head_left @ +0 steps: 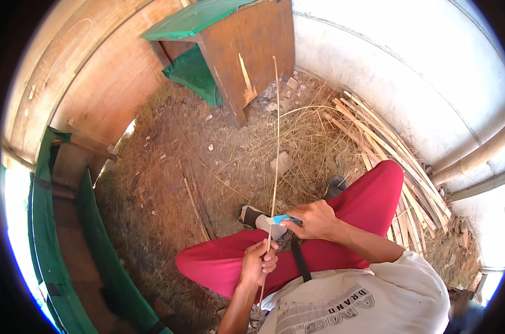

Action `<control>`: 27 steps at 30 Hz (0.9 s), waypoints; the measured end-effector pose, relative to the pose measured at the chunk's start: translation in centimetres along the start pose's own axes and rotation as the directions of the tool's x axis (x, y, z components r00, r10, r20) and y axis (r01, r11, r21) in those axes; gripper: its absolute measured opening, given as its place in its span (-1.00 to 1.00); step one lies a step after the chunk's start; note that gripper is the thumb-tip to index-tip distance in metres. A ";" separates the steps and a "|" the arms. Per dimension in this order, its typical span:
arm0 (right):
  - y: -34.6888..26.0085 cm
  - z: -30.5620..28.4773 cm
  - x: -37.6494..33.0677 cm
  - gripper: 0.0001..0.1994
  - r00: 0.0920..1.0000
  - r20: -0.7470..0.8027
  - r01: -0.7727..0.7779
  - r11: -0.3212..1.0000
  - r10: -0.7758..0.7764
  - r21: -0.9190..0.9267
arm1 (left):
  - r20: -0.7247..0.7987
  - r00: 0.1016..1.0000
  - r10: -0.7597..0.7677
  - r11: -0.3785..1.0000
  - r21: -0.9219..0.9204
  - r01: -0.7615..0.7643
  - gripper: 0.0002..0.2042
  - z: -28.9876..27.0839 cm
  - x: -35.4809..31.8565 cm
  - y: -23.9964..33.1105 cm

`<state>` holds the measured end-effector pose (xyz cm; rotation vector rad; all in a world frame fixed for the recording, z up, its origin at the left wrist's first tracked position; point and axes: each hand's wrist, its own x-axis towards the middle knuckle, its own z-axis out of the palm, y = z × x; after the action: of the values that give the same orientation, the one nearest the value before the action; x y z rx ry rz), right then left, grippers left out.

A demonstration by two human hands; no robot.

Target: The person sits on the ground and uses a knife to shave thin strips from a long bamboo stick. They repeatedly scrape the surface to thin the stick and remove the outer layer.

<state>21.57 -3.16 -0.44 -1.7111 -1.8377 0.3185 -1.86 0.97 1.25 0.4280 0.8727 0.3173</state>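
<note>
A long, thin bamboo-like strip (277,139) runs upright through the middle of the view, from near the wooden cabinet down past my lap. My left hand (258,261) is closed around its lower part. Just above, my right hand (313,220) grips a blue-handled knife (283,219). Its short blade reaches the strip and appears to lie against it; the exact contact is too small to tell. The strip's lower end passes below my left hand, beside my shirt. My legs, in red trousers (219,259), are folded under both hands.
Beyond my right knee, split strips (408,167) lie piled along the white wall (391,72). Thin shavings (302,133) litter the dirt floor. A wooden cabinet (252,50) with a green cover stands ahead; a green-draped bench (91,234) is at the left. Sticks (194,206) lie near my left knee.
</note>
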 end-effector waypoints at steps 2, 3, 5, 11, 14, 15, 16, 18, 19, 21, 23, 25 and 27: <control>-0.1 0.1 0.0 -0.63 1.000 0.013 -0.012 0.999 0.012 -0.033 | -0.029 0.999 0.017 0.999 0.037 -0.016 -0.70 0.0 0.0 -0.1; -0.2 0.3 -0.1 -0.63 1.000 0.015 -0.011 1.000 0.011 -0.026 | -0.039 0.999 0.013 0.999 0.034 -0.012 -0.70 0.0 -0.1 -0.2; -0.1 0.4 -0.2 -0.62 1.000 0.015 -0.004 1.000 0.005 -0.017 | -0.052 0.999 0.011 0.999 0.030 -0.009 -0.70 0.3 -0.3 -0.4; 5.8 -0.6 1.6 -0.51 0.928 -0.120 -0.369 0.919 0.354 -0.141 | -0.045 0.989 -0.141 0.989 0.042 0.143 -0.71 0.0 -2.7 -2.5; 10.3 -3.1 1.8 -0.52 0.898 -0.122 -0.439 0.874 0.422 -0.211 | -0.046 0.970 -0.238 0.963 0.118 0.242 -0.70 -0.7 -4.6 -3.2; 11.3 -3.5 1.9 -0.52 0.898 -0.135 -0.439 0.866 0.418 -0.239 | -0.034 0.969 -0.246 0.963 0.106 0.248 -0.70 -1.0 -5.2 -3.3; 11.6 -3.8 2.3 -0.52 0.880 -0.130 -0.475 0.849 0.456 -0.234 | -0.039 0.971 -0.235 0.962 0.132 0.238 -0.70 -1.4 -5.6 -3.3; 12.1 -4.4 3.1 -0.51 0.840 -0.118 -0.543 0.810 0.530 -0.221 | -0.048 0.976 -0.212 0.959 0.183 0.217 -0.68 -1.9 -6.5 -3.3; 12.8 -4.8 3.4 -0.50 0.831 -0.120 -0.555 0.799 0.543 -0.229 | -0.083 0.972 -0.221 0.947 0.218 0.234 -0.69 -1.5 -7.7 -2.9; 14.8 -6.3 3.9 -0.49 0.809 -0.137 -0.587 0.772 0.572 -0.242 | -0.094 0.965 -0.245 0.941 0.216 0.260 -0.69 -3.2 -9.6 -2.8; 14.1 -7.0 4.6 -0.49 0.825 -0.053 -0.560 0.799 0.563 -0.220 | -0.096 0.957 -0.272 0.940 0.188 0.286 -0.70 -4.4 -11.4 -2.8; 13.8 -6.8 5.2 -0.50 0.845 -0.007 -0.523 0.823 0.535 -0.221 | -0.116 0.960 -0.253 0.941 0.202 0.272 -0.74 -6.1 -12.5 -3.5; 14.5 -5.4 6.0 -0.51 0.871 -0.002 -0.478 0.845 0.492 -0.240 | -0.211 0.965 -0.157 0.920 0.324 0.221 -0.81 -12.6 -12.7 -7.6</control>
<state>36.64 3.44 -2.62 -2.3555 -1.4982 0.3691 -18.81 -8.25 -1.14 0.6418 1.1465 0.0195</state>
